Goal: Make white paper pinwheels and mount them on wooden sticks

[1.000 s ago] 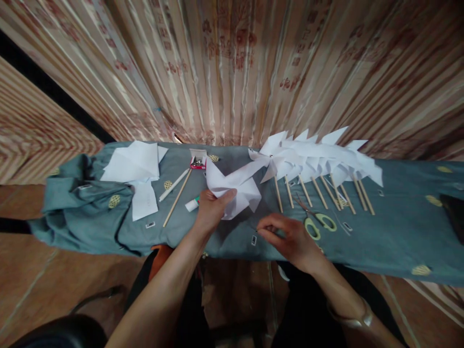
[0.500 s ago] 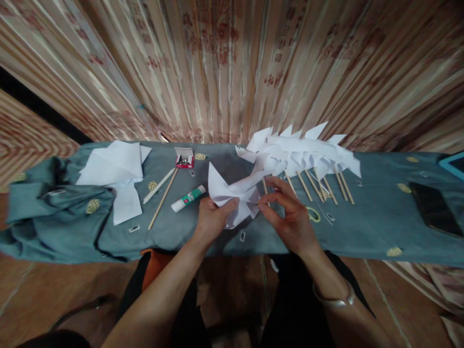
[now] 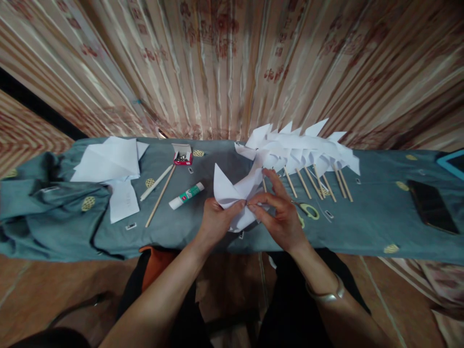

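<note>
A white paper pinwheel [image 3: 232, 188] with curled-in blades is held above the cloth, in front of me. My left hand [image 3: 215, 217] grips it from the left, the thumb pressed on the folded tips near its centre. My right hand [image 3: 279, 210] pinches a tiny thumbtack [image 3: 248, 203] between thumb and index finger, its point at the pinwheel's centre; the fingertips mostly hide it. Just right of that hand lie scissors [image 3: 309, 211] with yellow-green handles. Behind are several finished pinwheels [image 3: 300, 150] on wooden sticks, overlapping in a row.
Left of my hands lie a glue stick [image 3: 186, 195], a small red box [image 3: 182, 154] of shiny tacks, a wooden stick [image 3: 159, 197], a white pen [image 3: 156, 182] and stacked paper sheets [image 3: 108, 159]. A dark phone [image 3: 433, 205] and a blue-edged device [image 3: 451, 164] are at the right.
My right hand has moved left, bringing the thumbtack from the pinwheel's right side to its centre. More of the scissors shows now. The view has shifted slightly.
</note>
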`<action>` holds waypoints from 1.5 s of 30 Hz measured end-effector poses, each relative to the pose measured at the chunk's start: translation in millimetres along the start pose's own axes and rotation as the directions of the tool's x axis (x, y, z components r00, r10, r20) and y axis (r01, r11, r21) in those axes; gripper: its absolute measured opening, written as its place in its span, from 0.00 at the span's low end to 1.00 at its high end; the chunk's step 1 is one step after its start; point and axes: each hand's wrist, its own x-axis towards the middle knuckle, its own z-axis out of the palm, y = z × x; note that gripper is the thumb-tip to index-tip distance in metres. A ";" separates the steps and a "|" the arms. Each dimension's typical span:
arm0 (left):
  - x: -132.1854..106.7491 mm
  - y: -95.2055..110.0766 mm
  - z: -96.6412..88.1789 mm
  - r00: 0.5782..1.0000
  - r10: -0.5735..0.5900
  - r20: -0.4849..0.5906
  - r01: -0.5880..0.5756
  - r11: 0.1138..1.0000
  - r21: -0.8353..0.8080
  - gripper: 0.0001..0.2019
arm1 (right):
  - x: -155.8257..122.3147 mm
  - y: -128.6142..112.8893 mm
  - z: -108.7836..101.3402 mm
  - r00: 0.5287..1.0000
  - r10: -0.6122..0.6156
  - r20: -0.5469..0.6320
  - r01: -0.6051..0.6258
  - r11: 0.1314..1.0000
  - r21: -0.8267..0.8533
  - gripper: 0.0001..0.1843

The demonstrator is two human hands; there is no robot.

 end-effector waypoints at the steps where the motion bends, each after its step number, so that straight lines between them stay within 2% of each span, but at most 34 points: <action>1: -0.3 0.6 0.3 1.000 -0.001 0.000 0.001 1.000 -0.001 0.14 | 0.2 1.0 -0.2 1.000 0.011 0.007 -0.011 1.000 0.011 0.03; 18: -1.7 -1.3 -1.8 0.998 0.053 0.026 -0.054 0.997 0.061 0.13 | 2.2 6.3 -1.9 0.997 0.054 0.056 -0.059 0.994 0.091 0.02; 26: 2.4 -7.8 -7.8 0.984 0.158 0.086 -0.170 0.973 0.155 0.12 | 1.6 7.6 -2.6 0.988 0.115 0.099 -0.126 0.985 0.120 0.05; 33: -1.0 -2.3 -10.7 0.980 0.166 0.108 -0.189 0.943 0.273 0.12 | -0.8 12.1 -1.0 0.970 0.185 0.159 -0.210 0.964 0.162 0.07; 45: -1.0 -0.9 -15.9 0.974 0.148 0.174 -0.202 0.913 0.355 0.13 | -0.2 10.3 -0.2 0.969 0.174 0.175 -0.203 0.965 0.165 0.06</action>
